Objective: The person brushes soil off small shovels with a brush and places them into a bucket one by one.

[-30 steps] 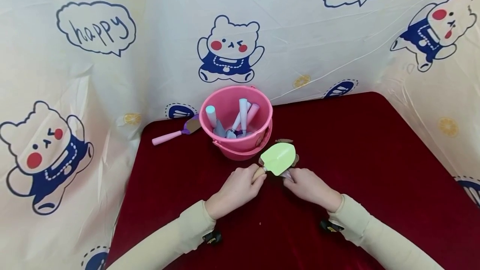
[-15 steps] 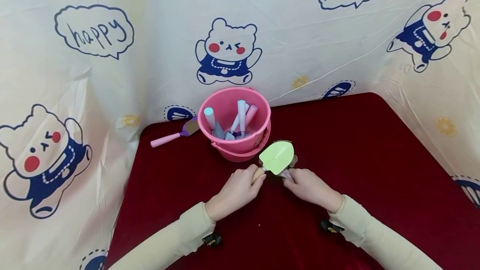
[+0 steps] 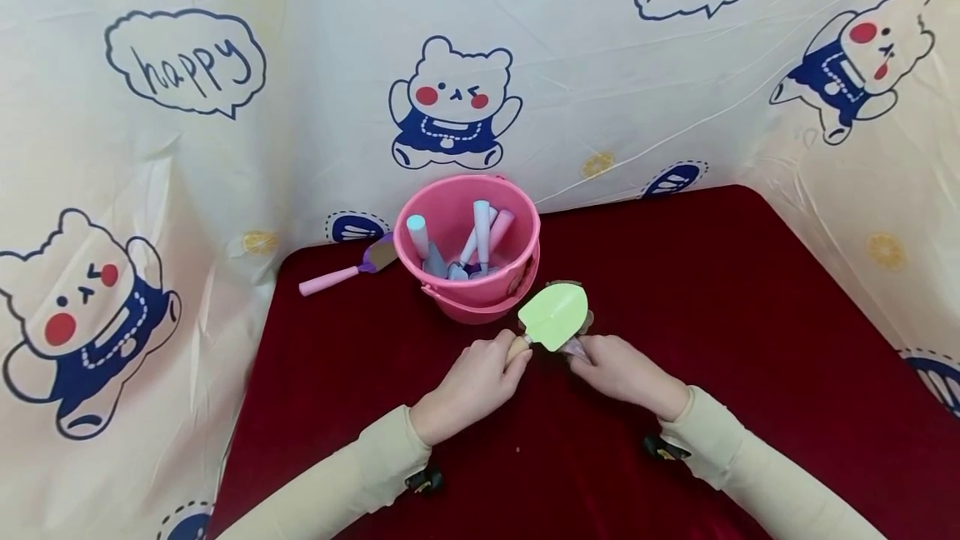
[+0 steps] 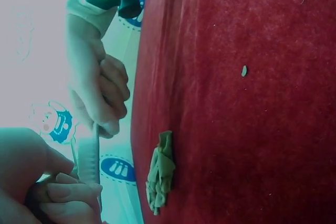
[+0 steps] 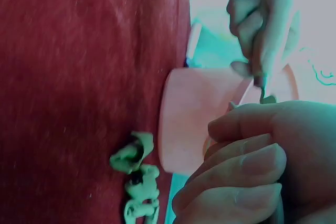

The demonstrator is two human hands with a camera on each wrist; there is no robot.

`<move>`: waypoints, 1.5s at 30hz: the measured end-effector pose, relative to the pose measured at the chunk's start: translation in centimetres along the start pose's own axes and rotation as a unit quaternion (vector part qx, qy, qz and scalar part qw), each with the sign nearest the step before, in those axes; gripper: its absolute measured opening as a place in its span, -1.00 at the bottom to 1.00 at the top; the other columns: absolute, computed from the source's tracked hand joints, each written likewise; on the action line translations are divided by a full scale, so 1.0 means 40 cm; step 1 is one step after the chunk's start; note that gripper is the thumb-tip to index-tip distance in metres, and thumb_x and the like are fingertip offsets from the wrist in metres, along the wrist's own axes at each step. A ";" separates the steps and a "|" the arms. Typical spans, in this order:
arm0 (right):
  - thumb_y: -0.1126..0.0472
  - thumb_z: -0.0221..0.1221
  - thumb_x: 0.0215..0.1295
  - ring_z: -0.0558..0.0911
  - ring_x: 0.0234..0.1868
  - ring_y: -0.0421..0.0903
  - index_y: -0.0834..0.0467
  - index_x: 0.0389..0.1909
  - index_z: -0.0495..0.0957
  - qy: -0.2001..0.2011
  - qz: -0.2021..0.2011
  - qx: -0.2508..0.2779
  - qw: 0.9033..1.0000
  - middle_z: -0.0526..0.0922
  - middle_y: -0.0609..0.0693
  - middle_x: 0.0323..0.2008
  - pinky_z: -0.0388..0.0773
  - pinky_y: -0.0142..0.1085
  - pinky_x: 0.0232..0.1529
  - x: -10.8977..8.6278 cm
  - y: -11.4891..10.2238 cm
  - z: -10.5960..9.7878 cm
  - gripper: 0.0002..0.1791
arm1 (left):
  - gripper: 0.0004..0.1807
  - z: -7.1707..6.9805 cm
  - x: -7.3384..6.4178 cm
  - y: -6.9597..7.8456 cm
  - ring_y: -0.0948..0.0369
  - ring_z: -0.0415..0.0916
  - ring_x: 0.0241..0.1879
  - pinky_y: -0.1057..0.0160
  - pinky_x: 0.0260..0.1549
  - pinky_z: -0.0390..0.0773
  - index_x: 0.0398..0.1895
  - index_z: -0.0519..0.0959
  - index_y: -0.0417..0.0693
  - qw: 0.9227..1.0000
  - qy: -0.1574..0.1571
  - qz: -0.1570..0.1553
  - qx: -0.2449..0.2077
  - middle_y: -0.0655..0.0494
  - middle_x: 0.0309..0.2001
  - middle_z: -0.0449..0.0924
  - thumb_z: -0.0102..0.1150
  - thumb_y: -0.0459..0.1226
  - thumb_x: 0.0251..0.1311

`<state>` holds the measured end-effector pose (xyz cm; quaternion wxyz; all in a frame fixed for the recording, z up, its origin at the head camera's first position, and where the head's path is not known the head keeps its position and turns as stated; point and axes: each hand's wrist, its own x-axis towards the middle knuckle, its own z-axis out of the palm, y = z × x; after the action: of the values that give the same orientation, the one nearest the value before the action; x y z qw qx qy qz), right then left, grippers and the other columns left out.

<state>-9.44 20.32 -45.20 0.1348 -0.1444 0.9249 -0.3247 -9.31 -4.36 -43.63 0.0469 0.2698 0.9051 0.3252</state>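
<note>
In the head view a trowel with a pale green blade point(image 3: 555, 317) has its wooden handle in my left hand point(image 3: 474, 382). Its blade is raised above the table and points away from me to the right. My right hand point(image 3: 628, 373) pinches a greyish, cloth-like piece point(image 3: 574, 348) beside the blade's near edge, and the blade hides part of it. Small crumpled pieces lie on the table under the blade, mostly hidden in the head view. The left wrist view shows one crumpled piece point(image 4: 160, 172); the right wrist view shows crumpled pieces point(image 5: 140, 190) near the bucket.
Behind my left hand stands a pink bucket point(image 3: 467, 307) with several handled tools point(image 3: 482, 232) inside. A second trowel point(image 3: 330, 280) with a pink handle lies left of it. The table point(image 3: 712, 273) has a dark red cover, and printed curtains point(image 3: 322, 107) surround its back and sides.
Both hands keep their grips and stay almost in place. The blade and the piece in my right hand shift only slightly. The whole head view drifts a little.
</note>
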 end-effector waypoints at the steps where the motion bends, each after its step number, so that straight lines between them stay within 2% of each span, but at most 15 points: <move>1: 0.24 0.07 0.44 0.27 -0.67 -0.27 0.01 -0.57 0.27 -0.006 -0.003 0.000 1.000 0.26 -0.20 -0.67 0.29 -0.37 -0.60 -0.001 -0.002 0.001 -0.66 | -0.69 0.001 -0.001 0.000 0.35 0.20 -0.71 0.37 -0.71 0.29 -0.43 0.33 -0.04 1.000 -0.002 0.001 0.002 0.20 -0.61 0.21 0.13 -0.22 0.52; 8: 0.26 0.02 0.45 0.25 -0.65 -0.23 0.09 -0.52 0.34 0.030 0.029 -0.003 0.999 0.30 -0.12 -0.65 0.27 -0.35 -0.59 -0.005 0.013 -0.040 -0.73 | -0.64 0.003 -0.009 -0.008 0.35 0.15 -0.71 0.38 -0.69 0.24 -0.48 0.28 -0.01 1.000 -0.009 0.005 0.004 0.19 -0.61 0.20 0.13 -0.24 0.52; 11: 0.26 0.02 0.46 0.26 -0.65 -0.23 0.08 -0.51 0.35 0.019 0.023 0.000 1.000 0.30 -0.13 -0.65 0.28 -0.35 -0.58 -0.004 0.013 -0.042 -0.73 | -0.66 0.002 -0.010 -0.008 0.35 0.17 -0.72 0.38 -0.70 0.25 -0.46 0.30 -0.02 1.000 -0.007 -0.003 -0.001 0.20 -0.61 0.20 0.13 -0.23 0.52; 16: 0.26 0.06 0.43 0.27 -0.66 -0.27 0.03 -0.55 0.31 -0.019 -0.008 0.007 1.000 0.27 -0.19 -0.67 0.30 -0.37 -0.58 -0.001 -0.003 -0.009 -0.69 | -0.69 -0.003 -0.006 -0.005 0.35 0.20 -0.71 0.38 -0.70 0.27 -0.42 0.32 -0.04 1.000 -0.001 -0.004 -0.007 0.20 -0.61 0.21 0.12 -0.22 0.53; 19: 0.25 0.08 0.42 0.29 -0.66 -0.27 0.03 -0.54 0.33 -0.018 -0.014 0.010 1.000 0.28 -0.19 -0.66 0.30 -0.37 -0.59 -0.004 -0.006 -0.003 -0.71 | -0.67 -0.006 -0.006 -0.004 0.35 0.17 -0.71 0.38 -0.70 0.23 -0.45 0.30 -0.03 1.000 -0.006 -0.004 -0.006 0.20 -0.60 0.20 0.11 -0.23 0.53; 25: 0.27 0.04 0.44 0.26 -0.66 -0.22 0.11 -0.50 0.37 0.033 0.033 0.011 0.999 0.30 -0.12 -0.65 0.26 -0.36 -0.61 -0.006 0.019 -0.045 -0.75 | -0.62 -0.010 -0.014 -0.009 0.36 0.13 -0.69 0.39 -0.67 0.21 -0.50 0.26 0.00 1.000 -0.011 0.012 0.004 0.21 -0.58 0.19 0.12 -0.24 0.53; 31: 0.24 0.04 0.47 0.29 -0.66 -0.20 0.16 -0.44 0.43 0.004 0.044 0.012 0.999 0.34 -0.09 -0.64 0.29 -0.34 -0.62 -0.009 0.040 -0.070 -0.78 | -0.63 -0.019 -0.026 -0.021 0.36 0.17 -0.64 0.36 -0.61 0.29 -0.50 0.28 0.02 0.999 -0.015 0.016 0.029 0.23 -0.56 0.19 0.15 -0.23 0.51; 34: 0.24 0.06 0.52 0.42 -0.70 -0.18 0.19 -0.33 0.48 -0.020 0.053 0.021 0.998 0.42 -0.06 -0.66 0.42 -0.31 -0.66 -0.015 0.048 -0.071 -0.82 | -0.64 -0.041 -0.029 -0.021 0.36 0.21 -0.63 0.34 -0.58 0.34 -0.49 0.31 0.03 1.000 -0.011 0.008 0.023 0.24 -0.56 0.22 0.22 -0.21 0.47; 37: 0.24 0.10 0.54 0.49 -0.70 -0.16 0.22 -0.23 0.49 -0.031 0.062 0.024 0.997 0.46 -0.03 -0.65 0.48 -0.27 -0.66 -0.024 0.054 -0.073 -0.87 | -0.65 -0.082 -0.030 -0.011 0.37 0.24 -0.62 0.35 -0.56 0.36 -0.47 0.34 0.04 1.000 -0.001 0.007 0.004 0.25 -0.56 0.24 0.26 -0.19 0.44; 41: 0.25 0.21 0.47 0.41 -0.59 -0.19 0.20 -0.30 0.45 -0.018 0.035 0.005 0.999 0.41 -0.07 -0.58 0.39 -0.31 -0.55 -0.027 0.056 -0.075 -0.84 | -0.82 -0.151 -0.030 0.007 0.37 0.25 -0.62 0.36 -0.57 0.35 -0.32 0.50 0.03 1.000 0.021 0.004 -0.022 0.26 -0.56 0.28 0.27 -0.19 0.44; 43: 0.18 0.29 0.42 0.37 -0.55 -0.19 0.16 -0.36 0.42 -0.009 0.024 -0.003 1.000 0.38 -0.08 -0.55 0.33 -0.33 -0.50 -0.027 0.056 -0.075 -0.74 | -0.89 -0.183 -0.032 0.012 0.35 0.26 -0.63 0.34 -0.58 0.36 -0.21 0.55 0.01 0.999 0.028 -0.003 -0.035 0.26 -0.57 0.31 0.27 -0.19 0.43; 45: 0.05 0.34 0.40 0.36 -0.56 -0.19 0.15 -0.38 0.40 -0.011 0.029 0.002 1.000 0.37 -0.09 -0.55 0.31 -0.33 -0.51 -0.028 0.053 -0.076 -0.64 | -0.87 -0.214 -0.035 0.014 0.32 0.28 -0.65 0.33 -0.61 0.37 -0.12 0.58 -0.02 0.999 0.031 -0.014 -0.041 0.24 -0.59 0.32 0.27 -0.19 0.43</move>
<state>-9.82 24.00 -44.11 0.1550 -0.1212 0.9263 -0.3213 -10.09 -9.55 -36.70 0.0340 0.2443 0.8960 0.3693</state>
